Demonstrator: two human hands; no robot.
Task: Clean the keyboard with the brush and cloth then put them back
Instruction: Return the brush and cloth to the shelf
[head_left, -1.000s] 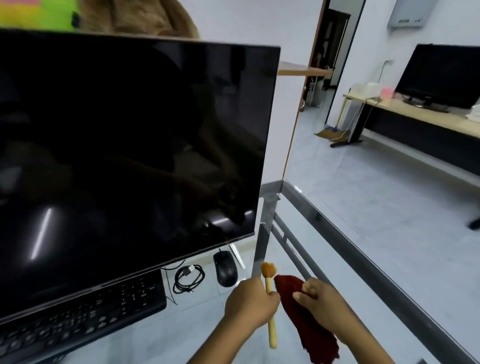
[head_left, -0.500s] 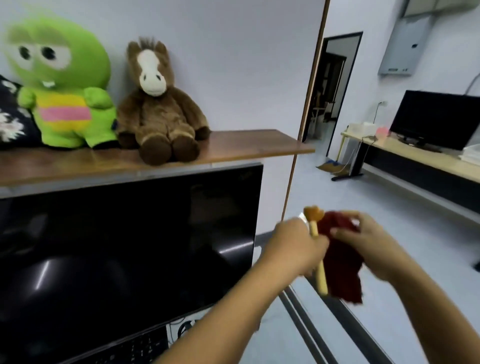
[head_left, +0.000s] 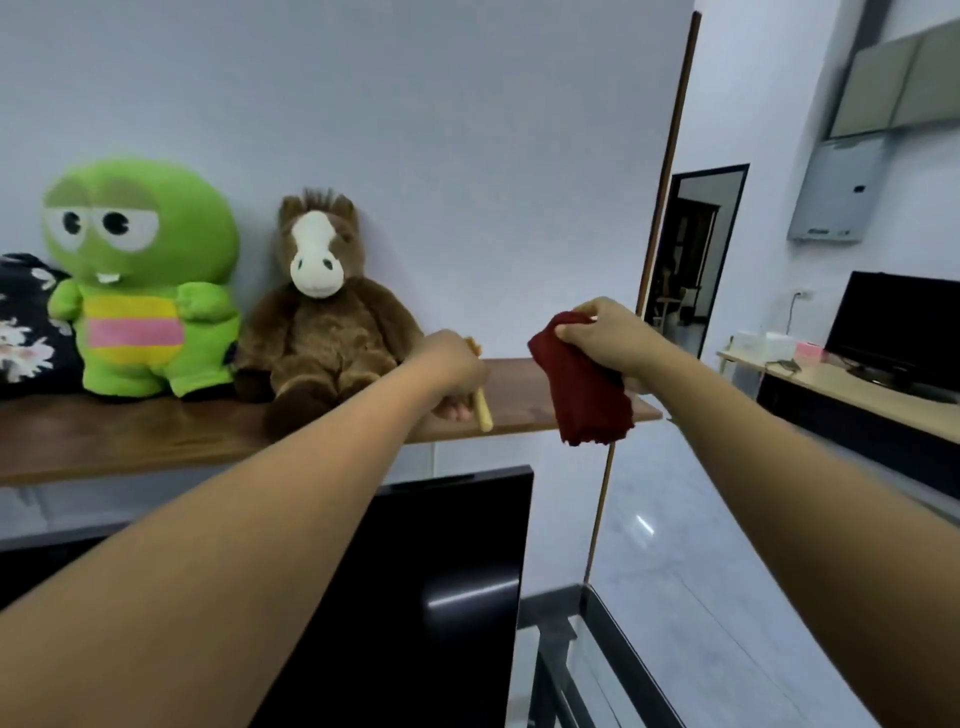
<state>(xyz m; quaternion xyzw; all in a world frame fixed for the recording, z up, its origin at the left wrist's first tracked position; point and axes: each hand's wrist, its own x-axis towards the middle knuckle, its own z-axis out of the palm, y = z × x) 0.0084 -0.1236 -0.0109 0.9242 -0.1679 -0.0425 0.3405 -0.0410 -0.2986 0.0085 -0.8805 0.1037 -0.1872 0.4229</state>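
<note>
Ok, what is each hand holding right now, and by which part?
Left hand grips the brush by its wooden handle. Right hand pinches the red cloth at its top, the rest hanging down.

Pale wall (head_left: 467, 156) backs a wooden shelf (head_left: 156, 439) holding 2 plush toys (head_left: 322, 332); glossy grey floor (head_left: 701, 571), dark doorway (head_left: 693, 260) beyond.

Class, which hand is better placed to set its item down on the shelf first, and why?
Probably the left. The left hand grips the brush low over the shelf; the right hand holds the cloth at the shelf's end, hanging past its edge.
</note>
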